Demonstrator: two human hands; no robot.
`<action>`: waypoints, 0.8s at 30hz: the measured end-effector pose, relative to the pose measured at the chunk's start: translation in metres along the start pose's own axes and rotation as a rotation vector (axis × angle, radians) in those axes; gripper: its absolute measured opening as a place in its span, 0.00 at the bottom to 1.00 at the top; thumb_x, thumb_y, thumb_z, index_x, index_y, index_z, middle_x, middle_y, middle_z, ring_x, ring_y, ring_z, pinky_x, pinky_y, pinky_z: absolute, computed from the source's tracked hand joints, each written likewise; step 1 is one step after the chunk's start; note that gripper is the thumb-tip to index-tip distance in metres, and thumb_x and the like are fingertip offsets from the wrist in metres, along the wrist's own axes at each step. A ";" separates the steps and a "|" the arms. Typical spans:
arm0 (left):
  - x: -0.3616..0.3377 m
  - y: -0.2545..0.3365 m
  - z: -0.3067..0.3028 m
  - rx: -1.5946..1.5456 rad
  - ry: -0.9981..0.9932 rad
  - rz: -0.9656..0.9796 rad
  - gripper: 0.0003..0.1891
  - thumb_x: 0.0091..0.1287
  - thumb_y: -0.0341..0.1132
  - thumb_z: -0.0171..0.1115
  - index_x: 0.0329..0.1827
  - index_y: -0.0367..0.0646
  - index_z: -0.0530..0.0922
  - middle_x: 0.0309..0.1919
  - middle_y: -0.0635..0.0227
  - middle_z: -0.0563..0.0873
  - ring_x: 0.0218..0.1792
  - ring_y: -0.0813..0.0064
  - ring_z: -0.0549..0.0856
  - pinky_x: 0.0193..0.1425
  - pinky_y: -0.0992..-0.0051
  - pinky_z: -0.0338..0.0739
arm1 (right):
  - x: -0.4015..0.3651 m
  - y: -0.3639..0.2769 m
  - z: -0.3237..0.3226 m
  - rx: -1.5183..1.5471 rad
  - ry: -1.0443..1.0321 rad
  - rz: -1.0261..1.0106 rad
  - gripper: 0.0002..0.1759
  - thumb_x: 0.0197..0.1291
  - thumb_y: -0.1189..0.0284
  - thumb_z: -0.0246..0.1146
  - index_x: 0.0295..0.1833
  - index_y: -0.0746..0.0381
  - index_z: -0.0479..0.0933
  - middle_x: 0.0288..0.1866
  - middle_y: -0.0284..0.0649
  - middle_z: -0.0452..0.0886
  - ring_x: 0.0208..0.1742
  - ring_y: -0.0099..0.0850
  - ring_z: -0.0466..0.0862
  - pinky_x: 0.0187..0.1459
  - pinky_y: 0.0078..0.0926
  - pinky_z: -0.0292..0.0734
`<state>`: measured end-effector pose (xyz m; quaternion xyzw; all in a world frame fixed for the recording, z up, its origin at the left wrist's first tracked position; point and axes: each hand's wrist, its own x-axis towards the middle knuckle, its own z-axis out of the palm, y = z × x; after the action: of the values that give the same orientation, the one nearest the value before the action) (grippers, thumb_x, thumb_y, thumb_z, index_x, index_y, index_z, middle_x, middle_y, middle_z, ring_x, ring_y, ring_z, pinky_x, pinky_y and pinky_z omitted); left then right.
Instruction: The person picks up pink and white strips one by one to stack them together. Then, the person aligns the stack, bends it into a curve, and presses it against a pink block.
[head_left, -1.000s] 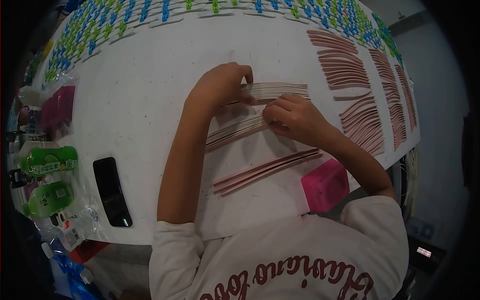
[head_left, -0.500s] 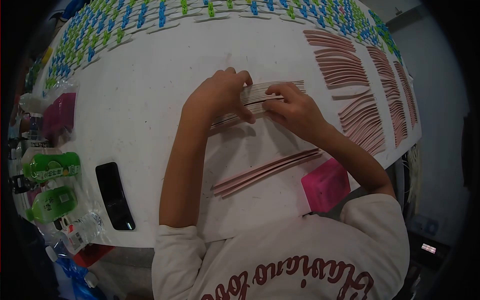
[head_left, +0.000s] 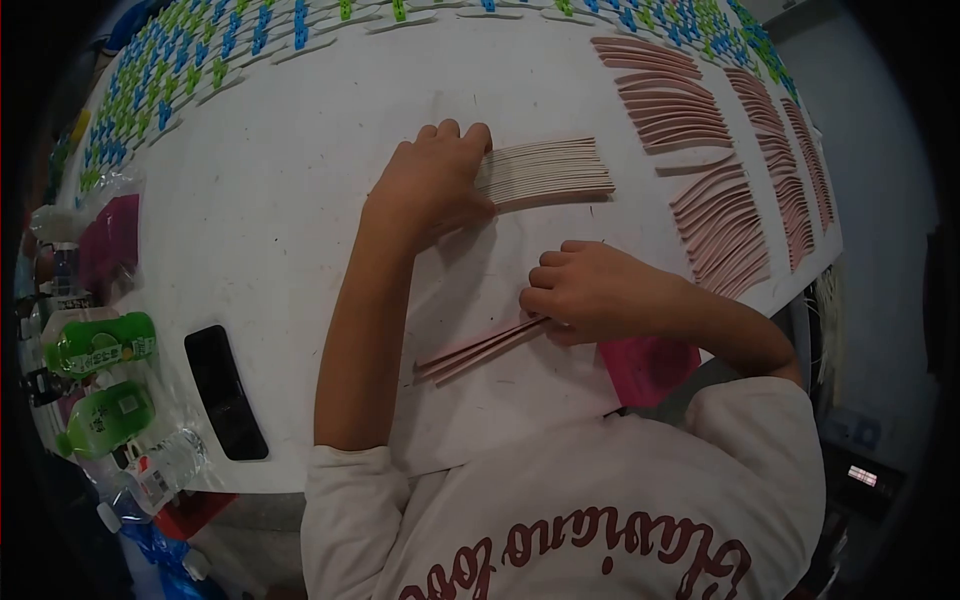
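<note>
A row of thin pale strips [head_left: 545,172], packed side by side on edge, lies on the white table [head_left: 300,200]. My left hand [head_left: 432,182] is wrapped round the left end of this stack, fingers on its far side and thumb on its near side. Nearer to me, a few long pink strips [head_left: 478,354] lie at a slant. Over their right end is my right hand [head_left: 595,292], fingers closed on them; the hand hides that end. A bright pink block-shaped object [head_left: 650,372] sits partly under my right forearm.
Several rows of curved pink strips [head_left: 672,110] lie at the right. Pale pieces with blue and green clips [head_left: 300,28] line the far edge. A black phone [head_left: 226,392], green bottles [head_left: 103,342] and a clear bottle [head_left: 168,470] are at the left.
My right hand has left the pale stack and come toward me onto the pink strips. My left hand stays on the stack, whose strips now sit in a tidier row.
</note>
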<state>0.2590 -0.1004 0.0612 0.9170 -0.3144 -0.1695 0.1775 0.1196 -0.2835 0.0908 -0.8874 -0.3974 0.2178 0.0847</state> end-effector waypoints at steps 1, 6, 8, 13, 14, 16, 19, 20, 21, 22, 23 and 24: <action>0.000 -0.001 0.001 -0.001 0.004 0.008 0.38 0.47 0.43 0.82 0.64 0.49 0.78 0.56 0.58 0.84 0.61 0.57 0.82 0.64 0.60 0.81 | 0.002 0.001 0.004 -0.002 0.001 -0.005 0.14 0.56 0.65 0.75 0.44 0.59 0.82 0.39 0.37 0.85 0.48 0.37 0.85 0.51 0.36 0.80; 0.004 -0.009 -0.006 -0.075 -0.040 0.041 0.39 0.47 0.44 0.84 0.65 0.50 0.79 0.56 0.59 0.84 0.61 0.57 0.82 0.64 0.59 0.81 | 0.007 0.022 0.005 -0.109 0.203 -0.006 0.11 0.54 0.68 0.73 0.38 0.60 0.80 0.35 0.36 0.85 0.44 0.37 0.86 0.48 0.36 0.81; 0.005 -0.013 -0.009 -0.163 -0.080 0.018 0.38 0.47 0.45 0.86 0.64 0.51 0.79 0.57 0.59 0.84 0.60 0.57 0.82 0.64 0.61 0.81 | 0.010 0.041 0.006 -0.179 0.305 0.039 0.10 0.54 0.69 0.73 0.37 0.60 0.79 0.35 0.36 0.84 0.43 0.36 0.86 0.46 0.36 0.82; 0.008 -0.013 -0.007 -0.118 -0.070 0.039 0.37 0.50 0.46 0.85 0.65 0.50 0.79 0.58 0.58 0.83 0.61 0.56 0.82 0.62 0.61 0.82 | 0.019 0.067 0.006 -0.318 0.554 0.077 0.09 0.53 0.73 0.73 0.36 0.59 0.79 0.34 0.36 0.83 0.39 0.35 0.86 0.42 0.35 0.83; 0.009 -0.013 -0.006 -0.112 -0.072 0.048 0.37 0.50 0.46 0.85 0.65 0.50 0.80 0.59 0.58 0.83 0.61 0.55 0.82 0.62 0.60 0.82 | 0.019 0.066 0.006 -0.329 0.556 0.072 0.08 0.54 0.73 0.73 0.36 0.60 0.79 0.34 0.36 0.83 0.39 0.34 0.86 0.42 0.34 0.83; 0.010 -0.014 -0.004 -0.101 -0.074 0.042 0.39 0.49 0.50 0.85 0.66 0.49 0.80 0.59 0.58 0.84 0.62 0.57 0.82 0.64 0.61 0.82 | 0.018 0.064 0.009 -0.347 0.574 0.078 0.08 0.55 0.73 0.72 0.35 0.60 0.79 0.33 0.37 0.82 0.38 0.34 0.86 0.42 0.33 0.84; 0.008 -0.008 -0.014 -0.079 -0.109 0.010 0.43 0.49 0.55 0.85 0.67 0.47 0.80 0.59 0.56 0.84 0.63 0.57 0.82 0.65 0.61 0.81 | 0.017 0.067 0.017 -0.264 0.666 0.138 0.10 0.55 0.73 0.75 0.34 0.59 0.78 0.36 0.34 0.82 0.39 0.34 0.85 0.41 0.33 0.84; 0.005 -0.002 -0.018 -0.086 -0.151 -0.029 0.43 0.49 0.56 0.84 0.67 0.46 0.79 0.59 0.55 0.83 0.63 0.56 0.82 0.65 0.61 0.81 | 0.017 0.068 0.017 -0.184 0.686 0.132 0.10 0.56 0.71 0.75 0.36 0.59 0.79 0.39 0.34 0.82 0.39 0.34 0.85 0.41 0.34 0.84; 0.002 0.003 -0.020 -0.051 -0.143 -0.001 0.43 0.49 0.56 0.84 0.67 0.46 0.79 0.59 0.55 0.83 0.63 0.56 0.82 0.65 0.61 0.81 | 0.016 0.069 0.018 -0.106 0.711 0.126 0.11 0.57 0.70 0.75 0.38 0.59 0.79 0.42 0.35 0.82 0.40 0.35 0.85 0.41 0.34 0.84; -0.002 0.008 -0.019 -0.014 -0.129 -0.018 0.43 0.49 0.57 0.84 0.67 0.45 0.79 0.59 0.54 0.83 0.63 0.55 0.82 0.64 0.60 0.81 | 0.016 0.070 0.018 -0.124 0.751 0.147 0.11 0.57 0.70 0.75 0.38 0.59 0.79 0.42 0.35 0.82 0.40 0.35 0.85 0.41 0.34 0.84; -0.004 0.014 -0.017 0.023 -0.112 -0.034 0.43 0.50 0.57 0.83 0.67 0.45 0.78 0.59 0.53 0.83 0.63 0.55 0.82 0.64 0.59 0.81 | 0.016 0.071 0.017 -0.132 0.717 0.215 0.12 0.57 0.69 0.75 0.41 0.59 0.79 0.45 0.35 0.82 0.40 0.36 0.85 0.42 0.34 0.84; -0.006 0.022 -0.014 0.057 -0.100 -0.008 0.43 0.50 0.57 0.83 0.67 0.45 0.78 0.59 0.53 0.83 0.63 0.55 0.82 0.64 0.59 0.81 | 0.015 0.070 0.014 -0.137 0.680 0.281 0.14 0.58 0.67 0.75 0.44 0.59 0.79 0.48 0.36 0.82 0.41 0.37 0.86 0.42 0.34 0.84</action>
<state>0.2495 -0.1100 0.0836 0.9133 -0.3240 -0.2067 0.1347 0.1687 -0.3201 0.0505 -0.9585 -0.2347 -0.1069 0.1215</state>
